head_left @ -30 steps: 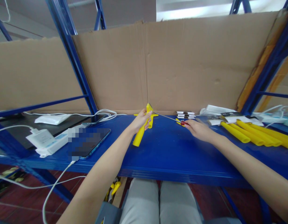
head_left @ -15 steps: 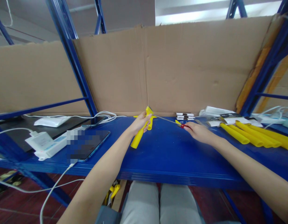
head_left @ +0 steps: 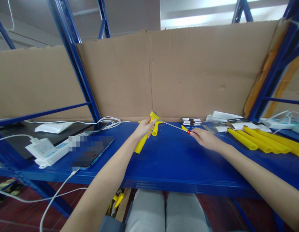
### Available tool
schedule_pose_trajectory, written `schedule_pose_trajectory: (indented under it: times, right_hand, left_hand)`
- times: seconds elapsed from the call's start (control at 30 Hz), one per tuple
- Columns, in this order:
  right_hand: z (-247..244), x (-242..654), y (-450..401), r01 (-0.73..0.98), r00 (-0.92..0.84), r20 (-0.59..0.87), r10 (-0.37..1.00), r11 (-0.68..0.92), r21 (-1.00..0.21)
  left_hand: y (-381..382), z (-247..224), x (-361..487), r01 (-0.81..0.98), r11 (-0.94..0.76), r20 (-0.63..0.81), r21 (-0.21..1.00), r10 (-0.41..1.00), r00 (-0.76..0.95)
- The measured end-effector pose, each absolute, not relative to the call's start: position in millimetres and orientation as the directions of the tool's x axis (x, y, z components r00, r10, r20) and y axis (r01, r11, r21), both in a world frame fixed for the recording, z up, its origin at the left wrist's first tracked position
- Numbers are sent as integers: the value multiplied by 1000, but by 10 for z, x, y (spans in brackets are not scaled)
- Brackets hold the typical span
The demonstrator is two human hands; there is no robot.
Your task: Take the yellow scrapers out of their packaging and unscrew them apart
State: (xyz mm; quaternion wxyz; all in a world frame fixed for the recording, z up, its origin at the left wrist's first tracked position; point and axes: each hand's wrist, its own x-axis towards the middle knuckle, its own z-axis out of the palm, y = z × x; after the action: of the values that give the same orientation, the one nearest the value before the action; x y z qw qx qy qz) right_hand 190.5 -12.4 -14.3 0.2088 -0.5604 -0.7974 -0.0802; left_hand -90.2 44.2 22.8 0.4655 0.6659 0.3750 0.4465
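Note:
My left hand (head_left: 144,128) is closed around a yellow scraper (head_left: 140,145), its thick handle slanting down toward me and its head up beyond my thumb. My right hand (head_left: 200,138) grips a screwdriver (head_left: 174,125) by its red handle, most of which my fingers cover. The long metal shaft points left, and its tip meets the scraper's head; whether it sits in a screw is too small to tell. Just behind my left hand is another yellow piece (head_left: 155,130), partly hidden. A small yellow part (head_left: 184,128) lies beside the screwdriver shaft near my right hand.
Several yellow tubes (head_left: 263,141) lie at the right of the blue shelf (head_left: 173,167). Small white packs (head_left: 191,121) are stacked by the cardboard wall (head_left: 200,71). On the left are a phone (head_left: 93,153), a power strip (head_left: 54,153) and white cables (head_left: 110,121).
My right hand and the screwdriver have shifted slightly left, with the tip still at the scraper's head. My left hand keeps its hold. The view has tilted up a little.

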Motion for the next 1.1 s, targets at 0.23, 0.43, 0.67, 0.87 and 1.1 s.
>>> schedule_pose_trajectory:
  times: [0.23, 0.43, 0.67, 0.87, 1.1]
  right_hand:
    - [-132, 1917, -166, 917, -288, 458, 841, 380, -122]
    - [-116, 1884, -167, 861, -327, 419, 847, 450, -236]
    - [-143, 1907, -153, 884, -307, 417, 855, 418, -207]
    - [-115, 1880, -147, 860, -344, 388, 855, 453, -236]
    - [-161, 1969, -124, 847, -299, 479, 825, 460, -265]
  left_hand:
    - [498, 163, -909, 163, -347, 283, 924, 905, 318]
    - [487, 164, -904, 195, -341, 274, 920, 913, 304]
    - [478, 171, -891, 191, -349, 281, 918, 909, 309]
    - [479, 163, -887, 185, -355, 287, 917, 905, 314]
    - [464, 174, -871, 198, -358, 281, 912, 900, 332]
